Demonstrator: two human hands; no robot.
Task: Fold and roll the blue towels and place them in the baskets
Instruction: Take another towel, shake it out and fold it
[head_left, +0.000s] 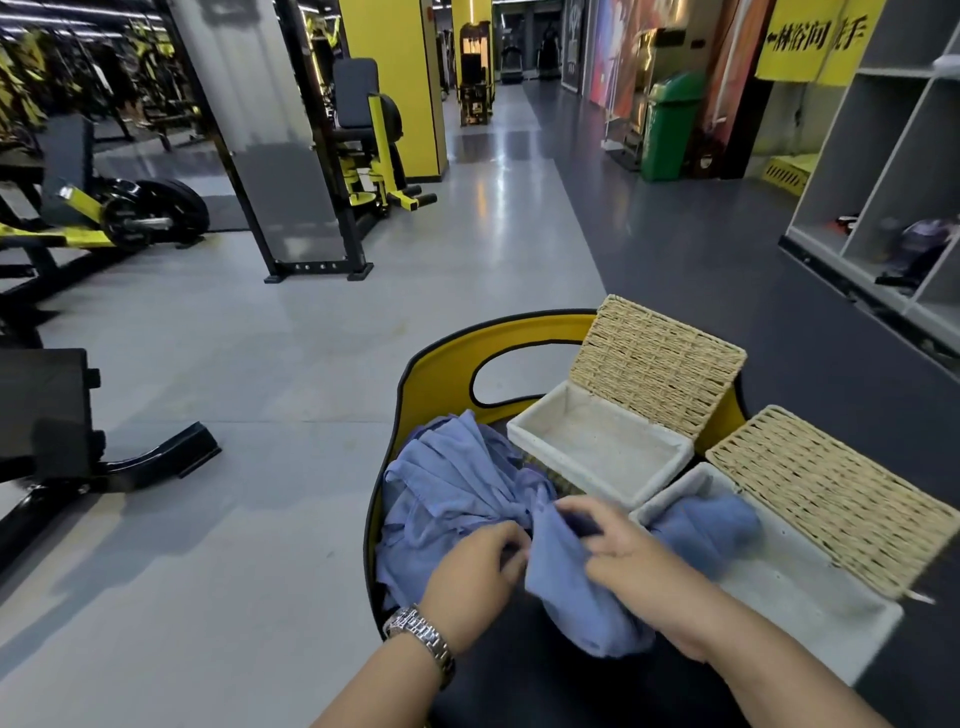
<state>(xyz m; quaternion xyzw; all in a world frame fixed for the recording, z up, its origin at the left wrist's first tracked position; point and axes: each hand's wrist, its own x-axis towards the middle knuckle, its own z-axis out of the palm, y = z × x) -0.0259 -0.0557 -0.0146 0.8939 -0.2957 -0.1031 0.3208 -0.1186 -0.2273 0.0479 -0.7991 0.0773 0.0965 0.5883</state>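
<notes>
Both hands work a blue towel (571, 587) over a dark worktop (519, 686). The left hand (475, 574), a metal watch (422, 636) on its wrist, grips the towel's left side; the right hand (623, 545) pinches its upper edge. A heap of blue towels (452, 483) fills a yellow-and-black tub (519, 332) at the worktop's far left. Two lined wicker baskets stand at the right with lids up: the far basket (597, 441) holds nothing, the near basket (810, 592) holds a rolled towel (711, 525).

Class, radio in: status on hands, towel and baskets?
Left hand and right hand both grip towel. Near basket holds one roll; far basket empty. Nothing blocking.
</notes>
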